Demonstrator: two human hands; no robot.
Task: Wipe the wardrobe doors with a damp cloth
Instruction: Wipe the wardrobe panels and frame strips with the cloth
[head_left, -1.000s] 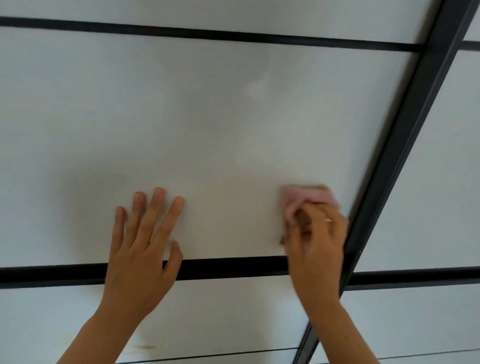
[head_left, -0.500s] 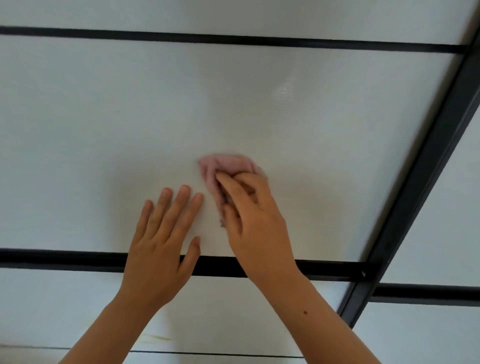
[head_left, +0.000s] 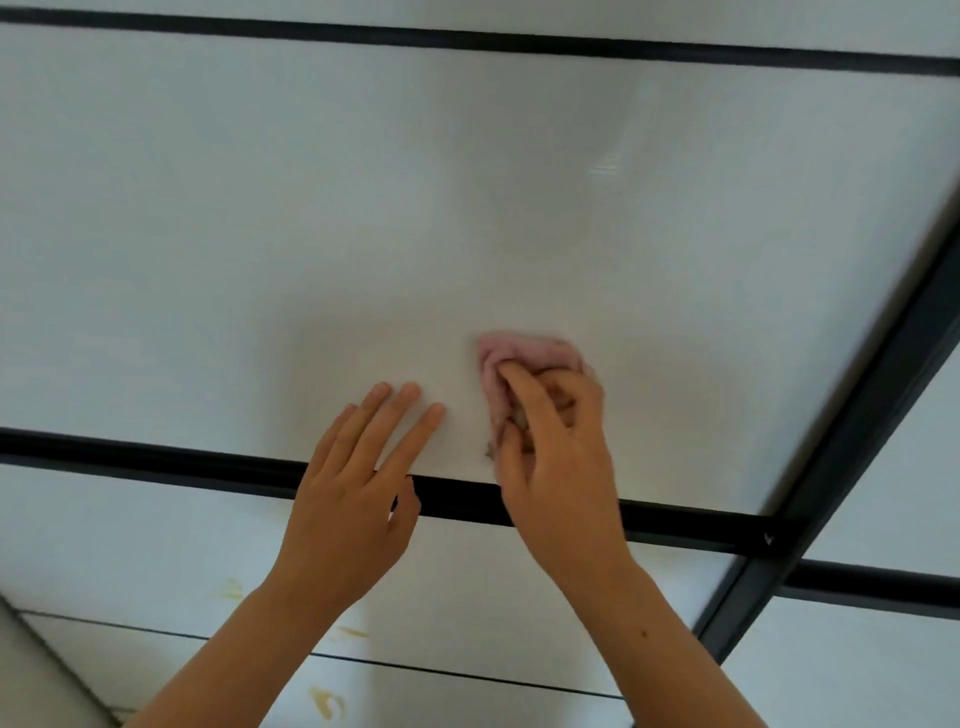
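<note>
Two hands on door (head_left: 467, 208) | right hand (head_left: 550, 447) grips cloth (head_left: 524, 353) | left hand (head_left: 358, 483) spread flat beside it

White wardrobe door panels (head_left: 260, 208), divided by black frame bars (head_left: 156, 456), fill the view. A faint light reflection (head_left: 602, 167) lies upper right. Yellowish marks (head_left: 324, 702) spot the bottom left.

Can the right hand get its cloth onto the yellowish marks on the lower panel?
Probably, but not directly: the yellowish marks sit low beside the left hand's forearm, which partly blocks the right hand and cloth.
</note>
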